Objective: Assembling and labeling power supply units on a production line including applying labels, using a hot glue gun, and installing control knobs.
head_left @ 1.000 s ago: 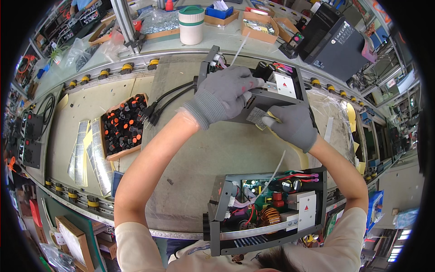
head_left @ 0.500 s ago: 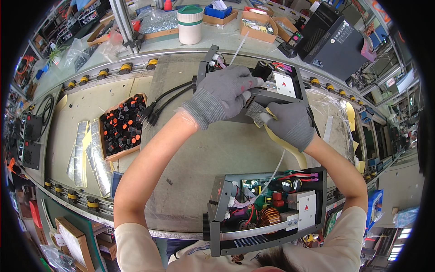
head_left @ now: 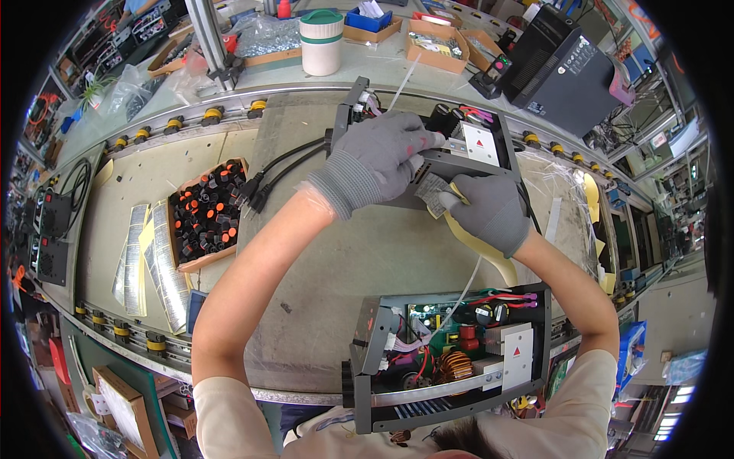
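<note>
Open-topped electronics chassis [head_left: 459, 145], the far one of two on the tabletop [head_left: 321, 260], sits just past the middle of the head view, with both gloved hands working at its near edge. The left hand [head_left: 378, 157] lies flat over the chassis's left part, fingers spread and pressing down on the frame rather than closed round anything. The right hand [head_left: 489, 210] is pinched shut on a small printed label [head_left: 436, 191], holding it against the chassis's near wall, while a curl of yellow backing strip [head_left: 482, 249] hangs from under it toward the near side.

A second ago the right hand sat closer under the left with little of the strip showing; half a second ago the yellow strip had begun to trail out, and now it hangs longer and the label shows flat by the fingertips. I judge from this that the backing is being peeled as the label goes on, and that the sticking is partly done.

Nearer, a second open chassis [head_left: 451, 352] shows a copper coil and red wiring. To the left lie a cardboard tray of black and orange knobs [head_left: 205, 214], black cables [head_left: 283, 172] and sheets of labels [head_left: 149, 260]. Far off stands a white canister with a green lid [head_left: 321, 40].
</note>
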Action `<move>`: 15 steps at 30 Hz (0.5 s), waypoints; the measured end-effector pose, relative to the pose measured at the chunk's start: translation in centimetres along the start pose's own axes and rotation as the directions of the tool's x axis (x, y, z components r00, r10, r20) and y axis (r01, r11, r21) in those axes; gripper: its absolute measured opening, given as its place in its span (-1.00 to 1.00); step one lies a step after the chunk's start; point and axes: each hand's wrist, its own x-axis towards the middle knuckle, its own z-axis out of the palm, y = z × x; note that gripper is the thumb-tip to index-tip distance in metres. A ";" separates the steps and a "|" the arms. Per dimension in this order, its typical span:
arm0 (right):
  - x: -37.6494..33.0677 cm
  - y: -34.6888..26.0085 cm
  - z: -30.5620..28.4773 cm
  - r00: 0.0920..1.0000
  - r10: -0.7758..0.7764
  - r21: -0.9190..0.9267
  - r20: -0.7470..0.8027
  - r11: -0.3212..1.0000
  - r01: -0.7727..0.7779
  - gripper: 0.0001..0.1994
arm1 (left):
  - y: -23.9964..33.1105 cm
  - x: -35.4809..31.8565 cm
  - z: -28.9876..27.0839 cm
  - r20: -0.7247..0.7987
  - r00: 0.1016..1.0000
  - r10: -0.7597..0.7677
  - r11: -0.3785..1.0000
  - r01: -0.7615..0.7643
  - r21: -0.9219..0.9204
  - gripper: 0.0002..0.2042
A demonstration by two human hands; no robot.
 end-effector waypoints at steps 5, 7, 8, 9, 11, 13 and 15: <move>0.1 -0.1 -0.2 1.000 0.010 -0.012 0.004 1.000 -0.010 -0.76 | -0.1 0.1 0.0 0.014 1.000 0.006 1.000 -0.006 -0.009 -0.62; 0.1 -0.2 -0.3 0.999 0.026 -0.022 0.021 0.999 -0.025 -0.76 | -0.2 0.1 0.0 0.016 1.000 0.003 1.000 -0.003 -0.011 -0.66; 0.1 -0.2 -0.2 0.999 0.027 -0.024 0.022 0.999 -0.026 -0.76 | -0.2 0.1 -0.1 0.020 1.000 0.000 1.000 0.000 -0.011 -0.71; 0.2 -0.2 -0.2 1.000 0.017 -0.002 0.009 1.000 -0.017 -0.77 | -0.2 0.0 -0.1 0.019 1.000 -0.001 1.000 0.001 -0.012 -0.71; 0.2 -0.2 0.0 1.000 0.009 0.019 -0.003 1.000 -0.009 -0.77 | -0.2 0.0 -0.2 0.027 0.999 -0.017 1.000 0.018 -0.019 -0.70; 0.2 -0.1 0.3 1.000 -0.016 0.011 -0.021 1.000 0.016 -0.75 | -0.1 0.0 -0.3 0.032 0.999 -0.017 1.000 0.018 -0.026 -0.70; 0.2 0.0 0.1 1.000 -0.018 0.004 -0.013 1.000 0.018 -0.75 | -0.1 0.1 -0.2 0.039 0.999 -0.016 0.999 0.017 -0.033 -0.70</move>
